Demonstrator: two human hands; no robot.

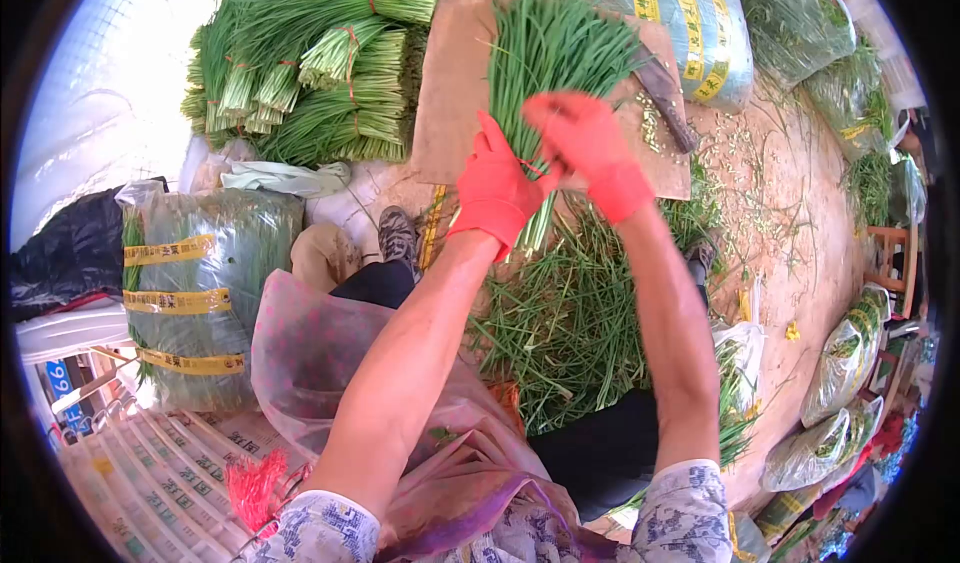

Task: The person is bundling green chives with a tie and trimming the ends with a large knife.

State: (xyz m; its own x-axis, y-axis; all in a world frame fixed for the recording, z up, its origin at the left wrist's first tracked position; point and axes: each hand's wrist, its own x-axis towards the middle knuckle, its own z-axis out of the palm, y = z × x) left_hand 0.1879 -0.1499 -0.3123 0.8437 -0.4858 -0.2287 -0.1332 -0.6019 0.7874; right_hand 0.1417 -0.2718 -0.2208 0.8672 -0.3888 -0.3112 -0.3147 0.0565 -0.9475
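Observation:
A bunch of long green garlic chives (560, 48) lies over a brown board, its pale stem ends pointing toward me. My left hand (495, 188), in a red glove, is wrapped round the stems from the left side. A thin red tie (530, 167) crosses the stems between my two hands. My right hand (585, 143), also red-gloved and slightly blurred, is closed at the right of the stems, with its fingertips at the tie. A knife (665, 103) with a dark handle lies on the right of the board (450, 93), beside small pale stem trimmings.
Tied chive bundles (340, 83) are stacked at upper left. Loose green leaves (565, 313) cover the floor between my legs. Plastic-wrapped bales with yellow tape stand at left (205, 293) and upper right (690, 23). More filled plastic bags (845, 363) line the right side.

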